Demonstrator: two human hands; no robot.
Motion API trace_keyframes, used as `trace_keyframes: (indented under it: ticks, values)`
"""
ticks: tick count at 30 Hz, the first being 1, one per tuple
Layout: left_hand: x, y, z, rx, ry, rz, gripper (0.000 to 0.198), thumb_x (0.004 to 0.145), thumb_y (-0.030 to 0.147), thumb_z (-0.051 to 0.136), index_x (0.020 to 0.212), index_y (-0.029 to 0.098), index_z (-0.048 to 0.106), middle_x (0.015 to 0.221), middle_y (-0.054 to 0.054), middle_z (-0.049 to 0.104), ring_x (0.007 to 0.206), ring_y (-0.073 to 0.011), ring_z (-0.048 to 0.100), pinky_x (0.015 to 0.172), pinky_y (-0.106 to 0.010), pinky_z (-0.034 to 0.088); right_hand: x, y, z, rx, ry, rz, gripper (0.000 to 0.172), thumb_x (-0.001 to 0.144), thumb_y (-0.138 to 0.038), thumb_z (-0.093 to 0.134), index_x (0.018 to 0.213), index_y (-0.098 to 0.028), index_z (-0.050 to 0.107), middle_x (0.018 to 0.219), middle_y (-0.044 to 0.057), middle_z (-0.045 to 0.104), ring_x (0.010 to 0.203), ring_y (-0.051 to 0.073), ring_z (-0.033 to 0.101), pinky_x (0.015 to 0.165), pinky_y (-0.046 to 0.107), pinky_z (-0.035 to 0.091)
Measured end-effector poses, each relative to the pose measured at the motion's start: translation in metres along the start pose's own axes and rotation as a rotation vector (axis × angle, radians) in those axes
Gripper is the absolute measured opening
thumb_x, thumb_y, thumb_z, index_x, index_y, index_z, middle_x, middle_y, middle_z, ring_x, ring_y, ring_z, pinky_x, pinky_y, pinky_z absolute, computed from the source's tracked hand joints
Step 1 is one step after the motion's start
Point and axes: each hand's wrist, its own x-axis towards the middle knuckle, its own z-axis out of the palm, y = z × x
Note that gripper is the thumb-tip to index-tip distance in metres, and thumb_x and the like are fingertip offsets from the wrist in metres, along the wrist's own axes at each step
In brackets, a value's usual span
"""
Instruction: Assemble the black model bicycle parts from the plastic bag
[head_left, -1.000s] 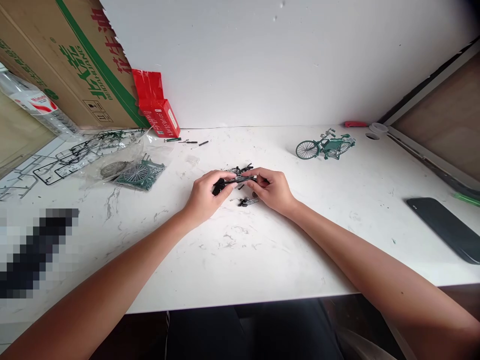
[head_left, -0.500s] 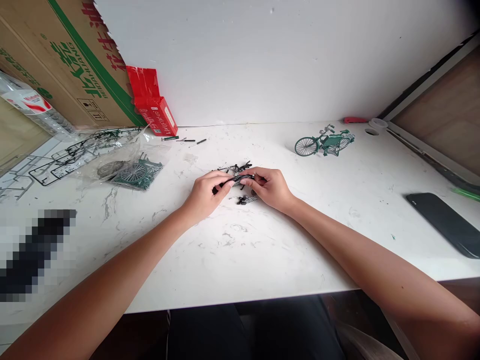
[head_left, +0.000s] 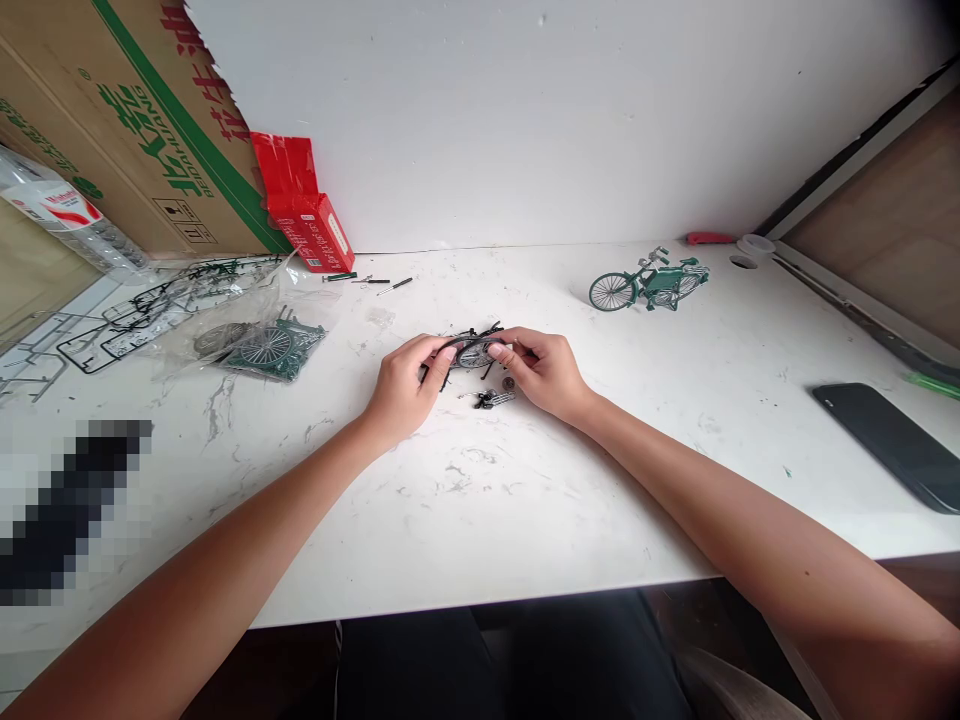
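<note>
My left hand (head_left: 403,387) and my right hand (head_left: 546,372) meet over the middle of the white table (head_left: 465,500). Between their fingertips they hold a small black model bicycle part (head_left: 471,351), a thin curved piece around a spoked wheel. Just below it, a tiny black and silver part (head_left: 493,399) lies loose on the table near my right hand. A finished green model bicycle (head_left: 646,284) stands at the back right, apart from both hands.
A plastic bag with green wheel parts (head_left: 266,346) and black parts frames (head_left: 142,312) lie at the left. A red box (head_left: 309,222) and a cardboard carton (head_left: 127,130) stand behind them. Small screwdrivers (head_left: 375,282) lie by the wall. A dark phone (head_left: 892,448) rests at the right edge.
Both hands have lifted the black part slightly and turned it, so the spoked wheel now shows between the fingers. The camera view has shifted a little.
</note>
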Motion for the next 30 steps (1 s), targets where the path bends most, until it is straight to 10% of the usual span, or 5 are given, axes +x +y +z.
trace_keyframes:
  ticks: [13,22,30]
  values:
    - [0.01,-0.022,-0.017,0.014,0.144,-0.119,0.026,0.107,0.034,0.053,0.121,0.02,0.07,0.102,-0.007,0.079,0.086,-0.0194,0.076,0.087,-0.033,0.059,0.016,0.014,-0.03,-0.231,0.279,0.061,0.042,0.106,-0.058,0.055,0.083,-0.023,0.058,0.064,-0.002,0.045,0.061,0.016,0.04,0.062,0.033,0.033]
    - [0.023,-0.041,-0.043,0.232,0.174,-0.225,0.029,0.091,0.02,0.055,0.103,0.019,0.081,0.098,-0.005,0.082,0.085,-0.0204,0.072,0.086,-0.033,0.056,0.025,0.026,-0.043,-0.437,0.229,0.301,0.033,0.1,-0.044,0.053,0.074,-0.023,0.056,0.069,0.004,0.057,0.067,0.02,0.049,0.064,0.034,0.035]
    - [0.02,-0.062,-0.041,0.314,0.114,-0.295,0.022,0.084,0.02,0.064,0.096,0.02,0.082,0.099,-0.008,0.082,0.093,-0.0263,0.072,0.097,-0.043,0.057,0.025,0.027,-0.045,-0.577,0.093,0.54,0.035,0.097,-0.044,0.058,0.12,-0.021,0.069,0.092,0.011,0.075,0.087,0.03,0.066,0.071,0.037,0.043]
